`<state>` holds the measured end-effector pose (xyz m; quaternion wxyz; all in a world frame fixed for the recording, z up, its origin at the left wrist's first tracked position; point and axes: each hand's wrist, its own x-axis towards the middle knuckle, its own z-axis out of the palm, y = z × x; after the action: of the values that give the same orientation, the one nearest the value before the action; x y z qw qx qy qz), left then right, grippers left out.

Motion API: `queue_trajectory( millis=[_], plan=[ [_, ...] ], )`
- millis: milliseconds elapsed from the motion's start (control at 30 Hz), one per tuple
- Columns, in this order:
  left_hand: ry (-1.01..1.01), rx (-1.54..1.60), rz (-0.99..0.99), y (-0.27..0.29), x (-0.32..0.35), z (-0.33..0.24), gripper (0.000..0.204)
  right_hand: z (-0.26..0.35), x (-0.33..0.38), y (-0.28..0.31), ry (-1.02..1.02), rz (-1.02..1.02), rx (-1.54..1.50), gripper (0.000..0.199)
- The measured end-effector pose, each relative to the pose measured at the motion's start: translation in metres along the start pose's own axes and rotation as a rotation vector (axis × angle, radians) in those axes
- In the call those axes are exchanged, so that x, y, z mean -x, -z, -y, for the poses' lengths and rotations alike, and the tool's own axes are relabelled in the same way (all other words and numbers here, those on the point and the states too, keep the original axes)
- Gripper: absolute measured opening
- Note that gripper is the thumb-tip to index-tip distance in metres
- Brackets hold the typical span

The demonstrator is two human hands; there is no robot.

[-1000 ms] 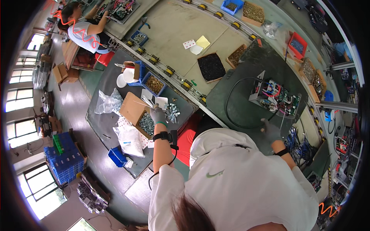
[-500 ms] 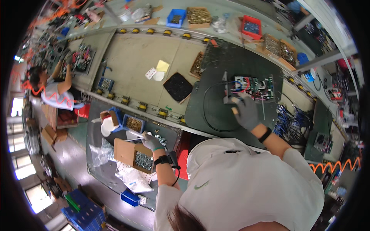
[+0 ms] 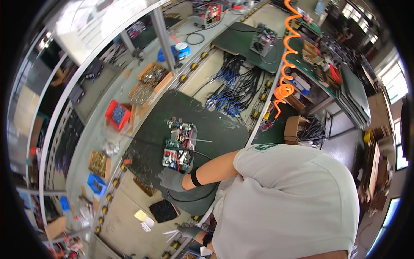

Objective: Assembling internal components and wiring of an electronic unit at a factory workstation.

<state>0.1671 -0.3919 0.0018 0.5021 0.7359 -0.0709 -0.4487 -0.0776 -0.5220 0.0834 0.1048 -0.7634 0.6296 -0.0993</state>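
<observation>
An opened electronic unit (image 3: 182,146) with circuit boards, a metal case and red and black wires lies on the dark green board (image 3: 207,123). A thin white cable tie (image 3: 202,140) sticks out from its side. My right hand (image 3: 172,179), in a grey glove, is at the unit's lower end, fingers stretched out and seemingly holding nothing. A black cable (image 3: 196,200) loops from the unit past that wrist. Lower down, my left hand (image 3: 188,230), also gloved, is closed on several thin white strips that look like cable ties (image 3: 171,235).
Black and blue cables (image 3: 235,86) lie in a bundle beyond the board. A black foam-like tray (image 3: 164,210) sits near my hands. A red bin (image 3: 117,115), a blue bin (image 3: 96,184) and boxes of small parts line the side shelf. An orange coiled hose (image 3: 284,90) hangs at right.
My view has swung right, so the unit and board appear turned. My right hand has come to the unit's end. My left hand has left the parts boxes, carrying white strips over the line's edge.
</observation>
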Motion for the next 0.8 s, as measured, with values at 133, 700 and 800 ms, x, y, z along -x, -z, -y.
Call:
queue_trajectory(
  millis=[133,700,800],
  plan=[
    [0.036,0.02,0.214,-0.039,-0.002,-0.022,0.025,-0.039,0.047,0.008,0.21,0.099,0.107,0.008],
    [0.207,-0.215,0.713,-0.199,0.007,-0.014,0.024,-0.151,0.197,0.054,-0.087,0.058,0.293,0.006],
    [0.185,-0.251,0.739,-0.201,0.002,-0.004,0.022,-0.171,0.207,0.07,-0.222,0.149,0.401,0.008]
  ],
)
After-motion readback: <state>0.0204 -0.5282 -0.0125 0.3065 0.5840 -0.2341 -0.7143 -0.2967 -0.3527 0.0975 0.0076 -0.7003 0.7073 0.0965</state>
